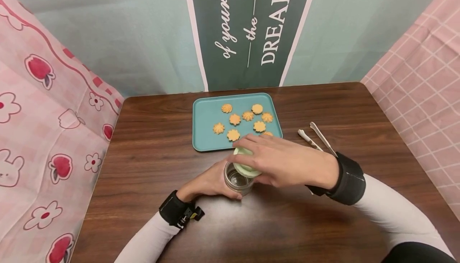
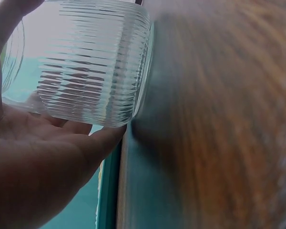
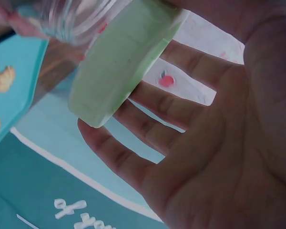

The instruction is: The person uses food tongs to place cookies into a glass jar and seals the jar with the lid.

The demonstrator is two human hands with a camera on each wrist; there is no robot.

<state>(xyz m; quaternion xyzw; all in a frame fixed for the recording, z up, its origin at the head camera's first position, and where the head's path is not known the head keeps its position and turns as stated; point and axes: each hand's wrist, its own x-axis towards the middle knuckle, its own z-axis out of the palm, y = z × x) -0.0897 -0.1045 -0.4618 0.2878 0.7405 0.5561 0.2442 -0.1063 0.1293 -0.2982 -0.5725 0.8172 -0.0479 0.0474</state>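
A ribbed clear glass jar (image 1: 237, 182) (image 2: 86, 62) stands on the dark wooden table (image 1: 151, 151), just in front of a teal tray (image 1: 205, 131). My left hand (image 1: 208, 183) (image 2: 38, 162) wraps around the jar's side from the left. My right hand (image 1: 284, 159) (image 3: 205, 143) comes over from the right and holds a pale green round lid (image 1: 246, 163) (image 3: 124, 62), tilted at the jar's open mouth. The lid is held between thumb and outstretched fingers. The jar looks empty.
Several orange flower-shaped cookies (image 1: 248, 116) lie on the tray. White tongs (image 1: 321, 137) lie on the table right of the tray, by my right wrist. Pink patterned cloth hangs on both sides, and a dark green banner (image 1: 251, 31) behind.
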